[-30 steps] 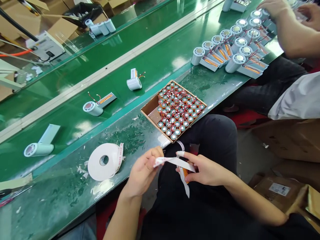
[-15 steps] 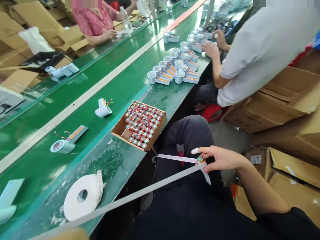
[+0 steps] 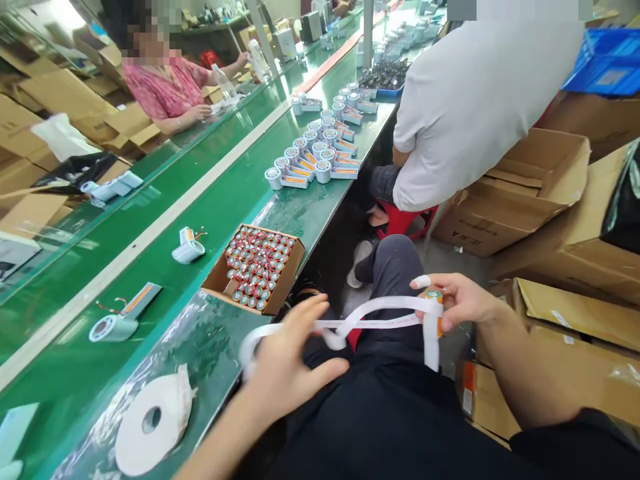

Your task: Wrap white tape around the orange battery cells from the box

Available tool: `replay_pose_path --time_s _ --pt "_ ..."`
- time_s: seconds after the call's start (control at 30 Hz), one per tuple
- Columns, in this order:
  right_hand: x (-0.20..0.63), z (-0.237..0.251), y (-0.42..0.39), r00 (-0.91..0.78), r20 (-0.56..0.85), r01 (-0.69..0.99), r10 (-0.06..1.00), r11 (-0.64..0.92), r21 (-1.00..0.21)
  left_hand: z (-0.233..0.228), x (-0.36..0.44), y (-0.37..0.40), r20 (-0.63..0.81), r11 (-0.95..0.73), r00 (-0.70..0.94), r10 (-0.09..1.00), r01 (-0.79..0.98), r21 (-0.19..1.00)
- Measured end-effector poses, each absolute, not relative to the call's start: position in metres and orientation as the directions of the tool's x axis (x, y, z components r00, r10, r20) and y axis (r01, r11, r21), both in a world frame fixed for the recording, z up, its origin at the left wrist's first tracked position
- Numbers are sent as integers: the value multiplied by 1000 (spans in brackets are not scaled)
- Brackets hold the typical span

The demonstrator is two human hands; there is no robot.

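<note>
My right hand (image 3: 463,301) holds a small orange battery cell (image 3: 436,308) over my lap, with a white tape strip (image 3: 385,312) stuck to it. The strip loops leftward to my left hand (image 3: 285,363), which grips its other end, blurred by motion. One short end of the strip hangs down below my right hand. A white tape roll (image 3: 150,420) lies flat on the green bench at lower left. A cardboard box of battery cells (image 3: 257,267) stands at the bench edge ahead of my hands.
White cylindrical housings (image 3: 111,325) ride the green conveyor (image 3: 165,220), with rows of them (image 3: 315,150) further along. A person in a white shirt (image 3: 475,107) sits ahead on a red stool. Another person (image 3: 165,90) works across the belt. Cardboard boxes (image 3: 525,193) crowd the floor at right.
The view has tilted up and to the right. My left hand came back into view and took the strip's far end; the strip, pulled long and straight before, now hangs in a slack loop.
</note>
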State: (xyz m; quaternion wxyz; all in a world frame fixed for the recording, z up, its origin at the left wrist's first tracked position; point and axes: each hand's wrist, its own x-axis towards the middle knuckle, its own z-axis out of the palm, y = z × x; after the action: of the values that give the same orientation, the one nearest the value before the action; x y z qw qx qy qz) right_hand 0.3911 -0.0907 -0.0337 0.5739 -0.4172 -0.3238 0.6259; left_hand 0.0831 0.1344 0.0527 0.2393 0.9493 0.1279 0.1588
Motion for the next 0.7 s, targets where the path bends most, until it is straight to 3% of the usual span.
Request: replay_pose_path --time_s 0.07,0.13,0.23,0.33,0.43,0.57,0.7 --pt "371 -41 -71 101 -114 -610 988 -29 -792 17 117 137 381 -921 892 244 91 378" --pt "353 -47 -55 179 -172 -728 969 13 -685 -13 156 147 475 -941 843 254 101 324" --pt "331 -57 -40 332 -264 -827 906 145 -543 -27 204 161 408 -845 826 389 143 516" --pt "313 -68 -30 517 -360 -817 777 322 -478 -11 217 157 96 -620 915 393 186 762" --pt "302 -78 -22 535 -433 -812 726 301 -499 -1 208 141 -187 -539 933 307 333 774" --pt "299 -90 -15 521 -414 -759 746 183 -625 -16 199 133 -262 -614 903 342 425 665" --pt "299 -96 -14 484 -364 -687 796 88 -721 -36 194 140 -336 -546 897 289 442 712"
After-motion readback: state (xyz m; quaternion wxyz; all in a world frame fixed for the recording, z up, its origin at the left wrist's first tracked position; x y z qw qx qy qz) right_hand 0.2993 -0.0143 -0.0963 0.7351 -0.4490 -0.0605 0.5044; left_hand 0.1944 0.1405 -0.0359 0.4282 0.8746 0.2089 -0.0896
